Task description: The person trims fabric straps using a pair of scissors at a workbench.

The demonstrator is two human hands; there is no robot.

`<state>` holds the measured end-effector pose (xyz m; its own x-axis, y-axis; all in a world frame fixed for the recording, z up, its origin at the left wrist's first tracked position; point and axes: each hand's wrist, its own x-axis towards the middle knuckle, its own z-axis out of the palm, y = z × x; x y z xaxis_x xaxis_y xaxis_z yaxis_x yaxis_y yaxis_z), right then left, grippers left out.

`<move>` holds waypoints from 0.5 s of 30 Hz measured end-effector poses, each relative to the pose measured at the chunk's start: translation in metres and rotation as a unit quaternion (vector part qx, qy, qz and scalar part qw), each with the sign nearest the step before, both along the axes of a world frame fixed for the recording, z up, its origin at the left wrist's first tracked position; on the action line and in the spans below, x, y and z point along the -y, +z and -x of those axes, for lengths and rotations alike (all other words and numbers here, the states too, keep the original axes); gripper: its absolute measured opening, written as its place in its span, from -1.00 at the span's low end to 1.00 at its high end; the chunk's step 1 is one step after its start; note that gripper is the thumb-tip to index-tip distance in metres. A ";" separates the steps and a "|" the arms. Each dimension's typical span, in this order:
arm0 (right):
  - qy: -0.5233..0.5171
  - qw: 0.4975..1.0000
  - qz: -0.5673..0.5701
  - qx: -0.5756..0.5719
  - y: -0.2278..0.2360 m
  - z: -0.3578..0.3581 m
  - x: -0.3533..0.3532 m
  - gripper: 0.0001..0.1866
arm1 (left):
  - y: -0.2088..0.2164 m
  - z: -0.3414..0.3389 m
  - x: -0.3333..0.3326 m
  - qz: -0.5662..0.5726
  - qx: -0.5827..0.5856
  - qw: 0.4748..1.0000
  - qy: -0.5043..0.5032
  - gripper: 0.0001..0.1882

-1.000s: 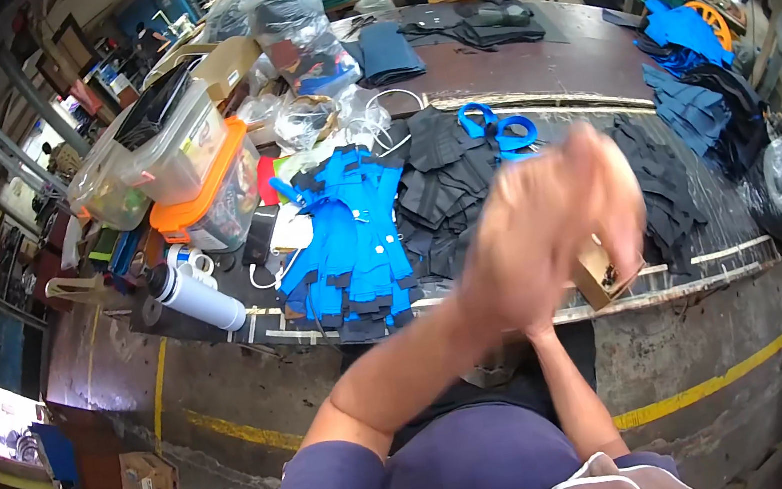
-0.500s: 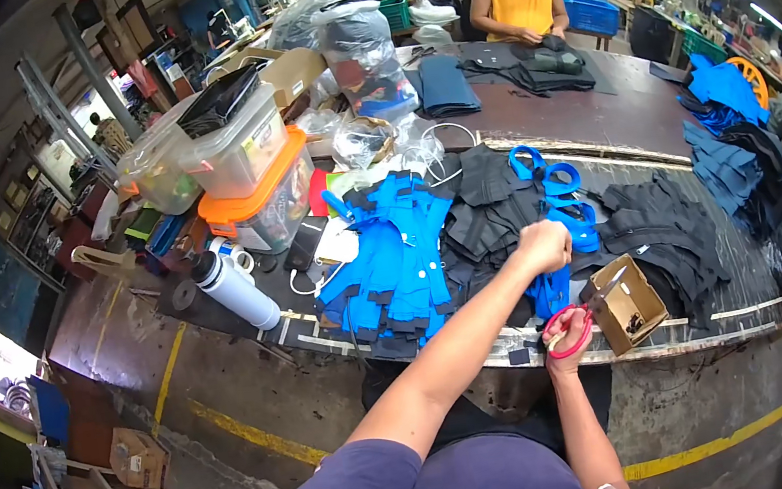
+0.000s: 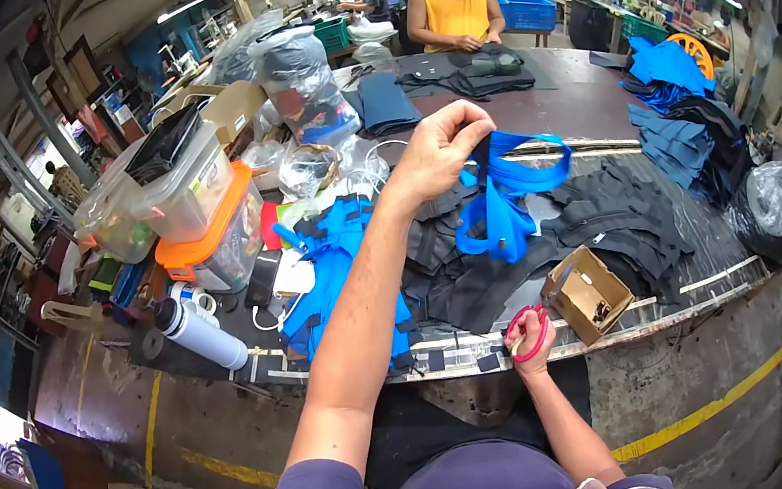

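A pale bottle (image 3: 202,335) (black-capped) is near an orange-lidded plastic bin (image 3: 232,248).

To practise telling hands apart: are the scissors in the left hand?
No, the right hand holds the pink-handled scissors; the left hand grips blue strap.

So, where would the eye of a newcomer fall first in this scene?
Probably on the bright blue strap, hanging in loops from the left hand above the table. Next come the pink-handled scissors in the right hand at the table's near edge, just left of the open box. Farther back, a yellow shirt stands out, on someone across the table.
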<state>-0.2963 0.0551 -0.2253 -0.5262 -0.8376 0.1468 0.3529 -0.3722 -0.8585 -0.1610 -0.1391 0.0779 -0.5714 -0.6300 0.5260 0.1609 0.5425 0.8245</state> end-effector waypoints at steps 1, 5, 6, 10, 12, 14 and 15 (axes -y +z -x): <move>0.003 1.000 0.001 0.007 0.001 -0.001 -0.002 -0.60 | -0.003 -0.001 -0.001 -0.002 0.001 1.000 0.005 -0.85; -0.007 1.000 0.000 0.009 -0.007 0.010 -0.004 -0.60 | -0.023 -0.003 -0.008 -0.125 -0.086 0.980 -0.132 -0.57; -0.011 1.000 -0.001 0.021 -0.005 0.006 -0.001 -0.60 | -0.040 -0.015 -0.004 -0.141 -0.081 0.980 -0.118 -0.54; 0.018 1.000 -0.006 0.013 -0.001 -0.002 0.006 -0.60 | -0.122 -0.071 0.002 -0.158 0.029 0.985 0.057 -0.50; 0.015 0.999 -0.032 -0.008 0.001 0.003 0.005 -0.59 | -0.156 -0.093 0.006 -0.137 0.132 0.969 0.157 -0.60; 0.021 0.999 -0.038 -0.011 0.006 0.003 0.005 -0.59 | -0.176 -0.110 0.008 -0.116 0.147 0.956 0.225 -0.74; 0.025 0.999 -0.030 -0.032 0.001 0.005 0.007 -0.59 | -0.181 -0.118 0.012 -0.123 0.155 0.953 0.230 -0.80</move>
